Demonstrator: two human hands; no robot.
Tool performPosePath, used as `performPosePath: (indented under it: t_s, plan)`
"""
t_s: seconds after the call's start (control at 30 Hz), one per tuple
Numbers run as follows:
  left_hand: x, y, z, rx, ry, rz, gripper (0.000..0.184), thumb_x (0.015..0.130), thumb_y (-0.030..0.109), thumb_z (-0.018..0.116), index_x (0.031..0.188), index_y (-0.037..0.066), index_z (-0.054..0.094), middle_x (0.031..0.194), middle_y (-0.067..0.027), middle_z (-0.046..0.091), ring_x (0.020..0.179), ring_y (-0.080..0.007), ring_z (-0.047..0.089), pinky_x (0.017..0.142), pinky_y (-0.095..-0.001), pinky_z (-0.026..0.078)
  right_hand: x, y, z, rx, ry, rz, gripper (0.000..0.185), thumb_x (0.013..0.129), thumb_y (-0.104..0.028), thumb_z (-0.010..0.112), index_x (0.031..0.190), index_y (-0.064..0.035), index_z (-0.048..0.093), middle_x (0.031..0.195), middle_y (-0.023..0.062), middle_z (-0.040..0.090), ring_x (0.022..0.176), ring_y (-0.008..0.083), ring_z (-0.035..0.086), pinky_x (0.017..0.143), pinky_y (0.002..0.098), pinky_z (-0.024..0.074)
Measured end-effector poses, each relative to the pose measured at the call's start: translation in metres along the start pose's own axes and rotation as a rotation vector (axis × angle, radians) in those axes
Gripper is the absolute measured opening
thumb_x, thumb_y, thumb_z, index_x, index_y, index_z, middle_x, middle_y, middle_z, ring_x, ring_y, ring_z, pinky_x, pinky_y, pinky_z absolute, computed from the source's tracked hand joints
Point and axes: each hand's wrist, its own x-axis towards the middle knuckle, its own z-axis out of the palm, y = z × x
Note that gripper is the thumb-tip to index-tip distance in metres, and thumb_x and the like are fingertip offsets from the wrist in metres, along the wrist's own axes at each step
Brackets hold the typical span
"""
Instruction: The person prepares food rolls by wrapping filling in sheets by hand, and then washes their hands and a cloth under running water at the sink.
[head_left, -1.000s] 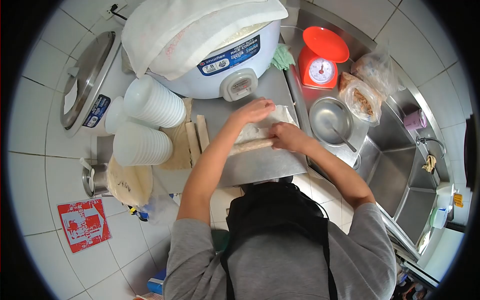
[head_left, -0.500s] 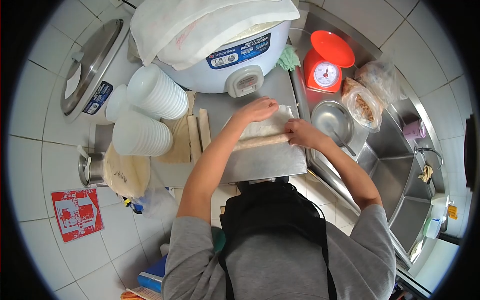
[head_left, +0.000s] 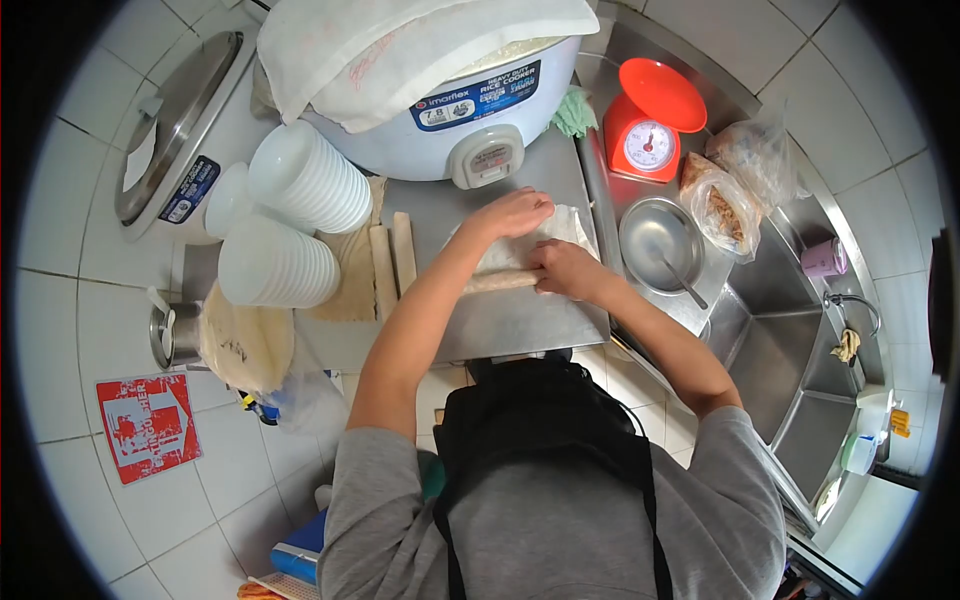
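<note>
A pale, thin wrapper sheet (head_left: 575,226) lies on the steel tabletop, its near edge rolled into a slim spring roll (head_left: 497,283). My right hand (head_left: 565,268) is closed on the right part of this roll, fingers pressed around it. Over the far part of the sheet, my left hand (head_left: 515,213) has its fingers curled together; what the fingertips hold, if anything, is hidden. Two finished-looking rolls (head_left: 383,272) lie side by side to the left, beyond my left forearm, beside a brown cloth-like sheet (head_left: 350,288).
A large rice cooker (head_left: 440,130) stands behind my hands. Stacks of white tubs (head_left: 278,262) are at left, near a bagged stack of round wrappers (head_left: 247,338). To the right are a metal bowl with a spoon (head_left: 660,240), a red scale (head_left: 645,140), a filled plastic bag (head_left: 722,215) and a sink (head_left: 775,350).
My right hand has shifted left along the roll, away from the table's right edge. My left hand stays over the far part of the sheet. The whole view has shifted slightly.
</note>
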Motion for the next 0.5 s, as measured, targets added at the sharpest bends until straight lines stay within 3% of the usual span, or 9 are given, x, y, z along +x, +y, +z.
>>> performPosePath:
  t_s: [0.1, 0.2, 0.3, 0.4, 0.5]
  plan:
    - [0.003, -0.004, 0.0, 0.01, -0.024, 0.054, 0.042, 0.092, 0.033, 0.034, 0.109, 0.003, 0.059, 0.11, -0.0162, 0.055, 0.109, -0.0299, 0.05, 0.095, -0.0372, 0.037, 0.005, 0.0, 0.005, -0.024, -0.069, 0.096, 0.018, 0.063, -0.007, 0.072, 0.078, -0.002, 0.063, 0.08, 0.0143, 0.064, 0.084, 0.0324, 0.062, 0.073, 0.042, 0.0506]
    - [0.0, 0.001, -0.002, 0.027, -0.027, 0.062, 0.043, 0.089, 0.033, 0.035, 0.107, 0.003, 0.059, 0.115, -0.02, 0.054, 0.112, -0.0339, 0.048, 0.096, -0.0403, 0.037, 0.015, -0.015, -0.003, 0.013, -0.207, 0.176, 0.025, 0.064, -0.012, 0.073, 0.083, -0.003, 0.062, 0.09, 0.0114, 0.06, 0.089, 0.0307, 0.059, 0.078, 0.0408, 0.0472]
    - [-0.002, 0.001, 0.001, 0.003, 0.013, 0.004, 0.042, 0.092, 0.034, 0.035, 0.109, 0.003, 0.059, 0.11, -0.0165, 0.055, 0.109, -0.0292, 0.05, 0.095, -0.0371, 0.037, 0.017, -0.018, 0.016, 0.07, 0.023, 0.003, 0.022, 0.062, -0.006, 0.073, 0.081, -0.0019, 0.062, 0.08, 0.014, 0.064, 0.084, 0.0325, 0.062, 0.073, 0.0415, 0.0507]
    - [0.0, -0.003, 0.004, 0.006, 0.028, 0.024, 0.043, 0.092, 0.036, 0.036, 0.11, 0.004, 0.059, 0.109, -0.0161, 0.055, 0.108, -0.0296, 0.05, 0.095, -0.0369, 0.037, 0.021, -0.019, 0.017, 0.029, -0.046, 0.057, 0.023, 0.062, -0.005, 0.074, 0.082, -0.0021, 0.063, 0.082, 0.014, 0.064, 0.085, 0.0322, 0.062, 0.074, 0.0412, 0.0508]
    - [0.003, -0.006, 0.003, 0.045, 0.008, 0.054, 0.043, 0.092, 0.037, 0.037, 0.109, 0.004, 0.059, 0.11, -0.0157, 0.055, 0.108, -0.0298, 0.05, 0.095, -0.0368, 0.037, 0.022, -0.024, 0.02, 0.067, 0.034, -0.011, 0.023, 0.062, -0.005, 0.075, 0.082, -0.0021, 0.063, 0.084, 0.0149, 0.064, 0.087, 0.0319, 0.062, 0.076, 0.0414, 0.0506]
